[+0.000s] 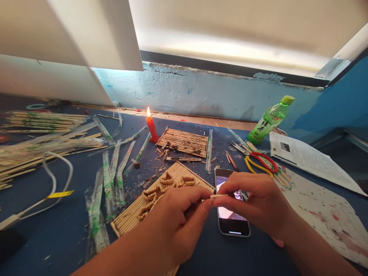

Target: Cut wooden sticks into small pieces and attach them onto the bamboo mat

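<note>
Fingers of the person's left hand (175, 220) and right hand (254, 201) meet low in the middle of the view and pinch a short pale wooden stick piece (218, 196) between them. It lies level in the air, each end nipped between a thumb and forefinger, while the other fingers of both hands curl in loosely. The stick piece is just above the dark blue surface (66, 237), over the upper part of a black smartphone (232, 224) that lies flat with its screen lit and is partly covered by the right hand. Under and just beyond the left hand lies a flat mat of pale wooden sticks set side by side (126, 224), with curved rows of short stick ends (149, 197) on top of it. Farther back a second, darker mat of sticks (185, 142) lies flat, with a slim grey utility knife (184, 158) just in front of it and a lit red candle (151, 129) upright at its left corner. Beyond and to the right of the smartphone lie pliers with red and yellow handles (261, 161), and past them a green plastic bottle with a green cap (270, 120) sits tilted near the pale blue wall (186, 94). White printed paper sheets (310, 159) spread along the right side. On the left lie clear chopstick wrappers with green print (107, 180), a heap of long pale chopsticks (43, 120) and a white cable with a yellow tag (54, 180). Wood shavings are scattered between the two mats.
</note>
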Motion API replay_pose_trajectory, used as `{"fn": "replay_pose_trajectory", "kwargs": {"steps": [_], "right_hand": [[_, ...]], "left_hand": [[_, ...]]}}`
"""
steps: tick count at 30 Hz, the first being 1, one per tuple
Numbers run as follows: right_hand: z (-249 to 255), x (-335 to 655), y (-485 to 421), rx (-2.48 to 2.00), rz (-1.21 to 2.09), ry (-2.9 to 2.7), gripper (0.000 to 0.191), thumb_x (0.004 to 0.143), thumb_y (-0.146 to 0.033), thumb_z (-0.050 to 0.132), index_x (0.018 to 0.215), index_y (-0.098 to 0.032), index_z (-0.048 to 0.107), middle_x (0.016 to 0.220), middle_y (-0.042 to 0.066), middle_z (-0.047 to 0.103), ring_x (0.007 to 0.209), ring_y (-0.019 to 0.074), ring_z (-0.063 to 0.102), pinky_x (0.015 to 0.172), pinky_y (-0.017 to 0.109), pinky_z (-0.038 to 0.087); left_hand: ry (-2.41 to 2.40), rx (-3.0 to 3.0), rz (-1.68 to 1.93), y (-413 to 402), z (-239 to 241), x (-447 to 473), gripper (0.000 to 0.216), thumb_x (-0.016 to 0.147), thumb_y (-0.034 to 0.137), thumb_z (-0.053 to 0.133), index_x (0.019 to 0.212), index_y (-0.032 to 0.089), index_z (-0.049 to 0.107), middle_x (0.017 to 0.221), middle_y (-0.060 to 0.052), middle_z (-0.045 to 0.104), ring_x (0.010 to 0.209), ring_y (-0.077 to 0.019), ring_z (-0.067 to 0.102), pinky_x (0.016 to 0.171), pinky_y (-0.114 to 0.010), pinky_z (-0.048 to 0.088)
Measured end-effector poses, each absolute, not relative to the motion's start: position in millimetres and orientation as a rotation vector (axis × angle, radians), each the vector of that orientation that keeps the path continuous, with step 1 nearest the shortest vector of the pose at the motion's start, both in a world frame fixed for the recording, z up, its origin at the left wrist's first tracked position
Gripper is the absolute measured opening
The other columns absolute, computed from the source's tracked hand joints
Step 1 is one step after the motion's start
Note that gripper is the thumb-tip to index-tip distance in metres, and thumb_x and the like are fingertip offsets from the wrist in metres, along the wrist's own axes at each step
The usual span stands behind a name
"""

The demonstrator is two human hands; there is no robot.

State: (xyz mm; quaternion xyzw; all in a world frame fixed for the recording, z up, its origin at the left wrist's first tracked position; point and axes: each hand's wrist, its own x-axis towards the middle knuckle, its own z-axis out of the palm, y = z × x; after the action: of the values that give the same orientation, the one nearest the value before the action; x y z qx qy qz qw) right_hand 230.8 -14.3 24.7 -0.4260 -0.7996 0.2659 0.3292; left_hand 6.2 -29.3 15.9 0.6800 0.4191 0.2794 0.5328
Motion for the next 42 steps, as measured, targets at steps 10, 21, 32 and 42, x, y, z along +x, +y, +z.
{"fn": "replay_pose_trajectory", "kwargs": {"steps": [10,21,32,42], "right_hand": [[30.1,235.9,-15.2,-1.098,0.736,-2.087,0.018,0.091,-0.042,0.079,0.088,-0.024,0.079,0.074,-0.001,0.075,0.066,0.0144,0.069,0.063,0.024,0.051],[-15.5,341.4,58.2,-2.347,0.165,-1.857,0.032,0.096,-0.028,0.073,0.125,-0.015,0.069,0.121,0.013,0.071,0.108,0.0304,0.07,0.093,0.051,0.057],[16.8,301.1,31.7,-1.926,0.597,-1.809,0.062,0.092,-0.034,0.07,0.149,-0.02,0.049,0.107,0.011,0.074,0.087,0.0269,0.075,0.071,0.038,0.062],[39.8,235.9,-45.4,-1.373,1.487,-1.875,0.064,0.096,-0.03,0.07,0.155,-0.037,0.045,0.148,0.008,0.059,0.131,0.0314,0.06,0.098,0.038,0.059]], "left_hand": [[0.994,1.493,0.679,-26.7,19.8,6.2,0.032,0.098,0.042,0.061,0.084,0.02,0.079,0.072,-0.003,0.063,0.07,-0.0182,0.051,0.062,-0.028,0.04],[1.011,1.235,0.703,-23.0,16.7,2.2,0.033,0.096,0.049,0.064,0.098,0.021,0.081,0.058,0.005,0.04,0.054,-0.0114,0.029,0.048,-0.026,0.019],[1.022,1.179,0.829,-21.3,20.8,1.3,0.034,0.098,0.049,0.062,0.099,0.018,0.078,0.054,0.008,0.032,0.051,-0.0108,0.026,0.049,-0.029,0.018],[0.935,1.243,1.028,-21.7,16.1,-2.3,0.027,0.101,0.041,0.062,0.092,0.021,0.077,0.059,0.007,0.037,0.051,-0.0088,0.029,0.044,-0.023,0.021]]}}
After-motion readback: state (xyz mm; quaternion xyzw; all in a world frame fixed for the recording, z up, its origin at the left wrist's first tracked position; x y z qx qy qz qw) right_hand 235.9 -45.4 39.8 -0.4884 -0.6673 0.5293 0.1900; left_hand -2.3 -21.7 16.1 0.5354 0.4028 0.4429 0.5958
